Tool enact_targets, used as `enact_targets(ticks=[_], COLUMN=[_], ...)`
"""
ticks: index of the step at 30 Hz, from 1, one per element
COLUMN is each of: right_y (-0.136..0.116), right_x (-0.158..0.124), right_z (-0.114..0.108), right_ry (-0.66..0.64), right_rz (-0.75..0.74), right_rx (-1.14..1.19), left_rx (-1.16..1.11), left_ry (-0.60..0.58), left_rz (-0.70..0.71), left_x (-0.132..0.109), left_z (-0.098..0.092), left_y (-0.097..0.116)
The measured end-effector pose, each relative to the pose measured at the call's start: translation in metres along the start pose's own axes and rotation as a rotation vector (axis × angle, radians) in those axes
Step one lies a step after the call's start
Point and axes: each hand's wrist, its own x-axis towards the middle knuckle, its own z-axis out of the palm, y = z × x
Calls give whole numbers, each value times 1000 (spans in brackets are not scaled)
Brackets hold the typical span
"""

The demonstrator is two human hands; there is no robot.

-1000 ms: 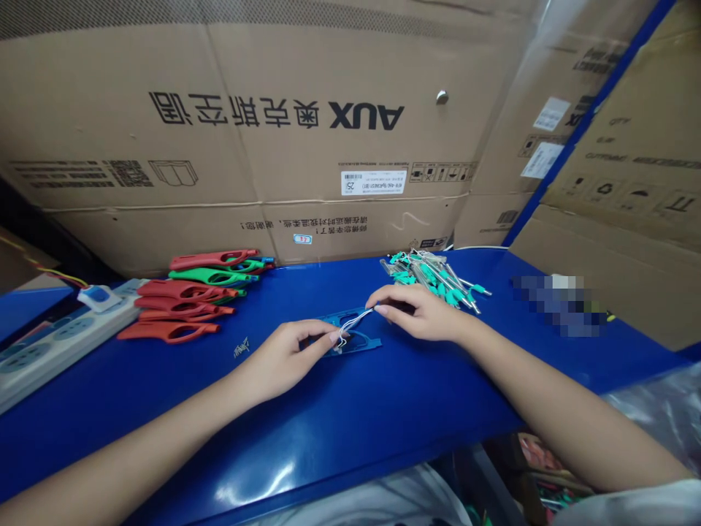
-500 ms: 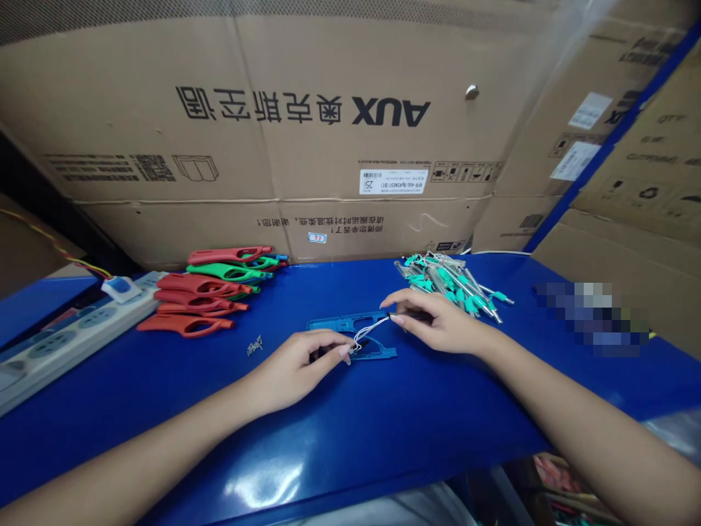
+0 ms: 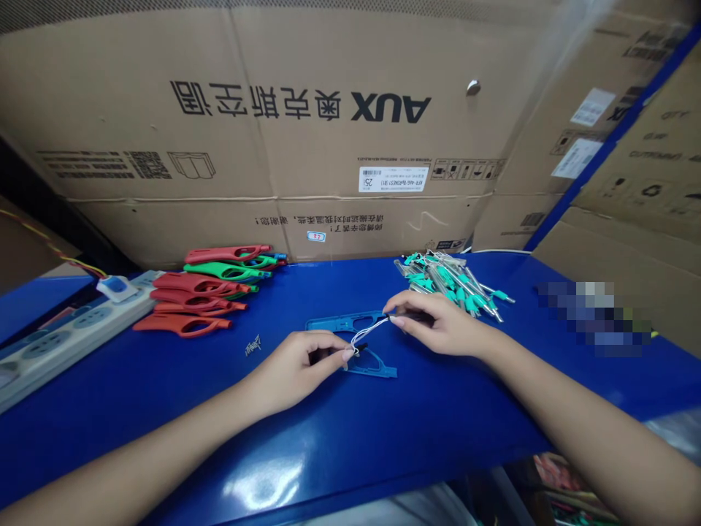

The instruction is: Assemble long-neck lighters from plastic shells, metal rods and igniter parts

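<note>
White wires [image 3: 366, 334] stretch between my two hands in the middle of the table. My left hand [image 3: 309, 365] pinches their left end, where a small dark part shows by the fingertips. At the other end, my right hand [image 3: 430, 321] closes thumb and forefinger on the wires near a dark piece mostly hidden by the fingers. Below the wires are two blue plastic shell halves. The far half [image 3: 334, 321] lies behind my left hand. Right at the left fingertips is the near half [image 3: 377, 365]; whether those fingers also grip it I cannot tell.
Red and green shells [image 3: 202, 283] are piled at left beside a white power strip [image 3: 82, 332]. Small screws [image 3: 253, 345] lie near my left wrist. Clear tubes with green tabs [image 3: 452, 281] form a heap behind my right hand. A cardboard wall [image 3: 307, 161] closes off the back.
The near blue shell half has shifted toward me and now sits apart from the far half. Both hands keep their pinch on the wires, almost in place.
</note>
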Motion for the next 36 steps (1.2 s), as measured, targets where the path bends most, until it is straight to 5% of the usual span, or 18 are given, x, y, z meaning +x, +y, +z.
enact_targets(ticks=[7,15,27,36], right_y=[0,-12,-18,-34], right_x=[0,-3,-4,-6], right_z=[-2,-17,-4,-6], right_ry=[-31,-331,-498,-468], right_rz=[-46,-33,126,75], right_rx=[-15,32,13,-392], left_rx=[146,351,349,349], left_ry=[87,56,31,52], left_rz=[99,263,212,167], left_x=[0,-1,-1,-1], left_z=[-7,-10,-13,-11], left_y=[-1,-6,-5,-5])
